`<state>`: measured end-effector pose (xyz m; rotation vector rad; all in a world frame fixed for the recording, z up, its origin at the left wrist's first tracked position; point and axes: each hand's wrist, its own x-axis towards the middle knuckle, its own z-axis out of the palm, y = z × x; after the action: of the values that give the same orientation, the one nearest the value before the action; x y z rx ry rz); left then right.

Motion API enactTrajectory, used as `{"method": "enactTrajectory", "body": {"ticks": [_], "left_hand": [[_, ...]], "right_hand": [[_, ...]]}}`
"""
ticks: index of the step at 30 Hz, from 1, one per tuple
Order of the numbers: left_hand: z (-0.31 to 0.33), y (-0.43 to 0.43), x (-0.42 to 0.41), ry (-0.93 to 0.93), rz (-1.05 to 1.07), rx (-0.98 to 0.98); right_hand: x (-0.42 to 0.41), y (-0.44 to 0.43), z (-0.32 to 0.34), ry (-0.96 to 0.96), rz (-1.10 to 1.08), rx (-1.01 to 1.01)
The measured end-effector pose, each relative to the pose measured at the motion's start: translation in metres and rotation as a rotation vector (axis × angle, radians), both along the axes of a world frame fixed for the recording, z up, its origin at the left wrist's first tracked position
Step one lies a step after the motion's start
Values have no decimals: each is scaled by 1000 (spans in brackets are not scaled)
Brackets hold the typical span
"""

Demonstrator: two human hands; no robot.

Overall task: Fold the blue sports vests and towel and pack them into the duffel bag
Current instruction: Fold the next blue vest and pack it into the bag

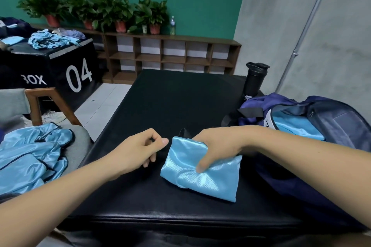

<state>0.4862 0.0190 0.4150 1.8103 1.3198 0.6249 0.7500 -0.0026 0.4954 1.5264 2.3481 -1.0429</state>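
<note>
One folded vest [202, 178] lies on the black pad [170, 102], held by the right hand [216, 146]. The thumb presses on the top face of the bundle. The fingers wrap over its far edge and are hidden, so how far they reach under cannot be told. This pinch most likely keeps the slippery layers from sliding apart.

The bundle is a flat rectangle. Its long axis runs left to right under the grip, and the right end sits slightly nearer the person. That end points at the duffel bag [341, 126], which stands just right of the grip with its mouth open. Blue cloth [295, 126] already shows inside the bag. A dark loop of trim sticks out beyond the grip on the far side.

The left hand [140, 150] rests just left of the grip with its fingers loosely curled. It holds nothing and does not touch the bundle.

Well to the left of the grip, more vests [30, 156] lie unfolded in a heap on a chair [34, 102]. Judging by this, the task is partly done. The next move calls for a short carry to the right while the pinch holds the fold together.
</note>
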Motion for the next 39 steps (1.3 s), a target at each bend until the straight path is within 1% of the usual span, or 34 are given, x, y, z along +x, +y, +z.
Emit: {"method": "enactTrajectory", "body": {"ticks": [6,9,13,15,17,19,22,24,26,28,30,32,34,37,38,39], "left_hand": [[15,0,30,-20,-51,54],[28,-3,57,-59,-87,75],[46,-6,101,-62,-150,140],[55,-6,126,-62,-184,168],[65,-7,154,-75,-211,210],[77,-11,184,-108,-237,267],[94,-25,231,-166,-307,387],[100,-37,262,-151,-398,495],[98,-46,293,-57,-497,584],[88,-49,321,95,-564,637],[81,-48,344,292,-599,620],[76,-44,360,444,-611,589],[71,-39,372,535,-604,566],[63,-33,384,636,-582,568],[60,-32,388,663,-563,588],[57,-32,391,687,-539,607]], "right_hand": [[53,-15,70,52,-112,153],[89,-23,106,22,-159,255],[144,-33,140,-24,-253,321],[173,-30,146,-131,-282,366],[199,-25,146,-333,-273,404],[221,-19,141,-491,-277,387],[242,-12,125,-623,-277,333],[250,-4,111,-642,-264,304],[253,4,98,-602,-256,281],[251,11,85,-559,-248,283],[253,19,70,-541,-221,361],[259,25,59,-557,-219,440],[269,27,54,-525,-237,529],[288,25,58,-383,-317,652],[297,25,58,-392,-342,693],[304,24,58,-453,-359,712]]}}
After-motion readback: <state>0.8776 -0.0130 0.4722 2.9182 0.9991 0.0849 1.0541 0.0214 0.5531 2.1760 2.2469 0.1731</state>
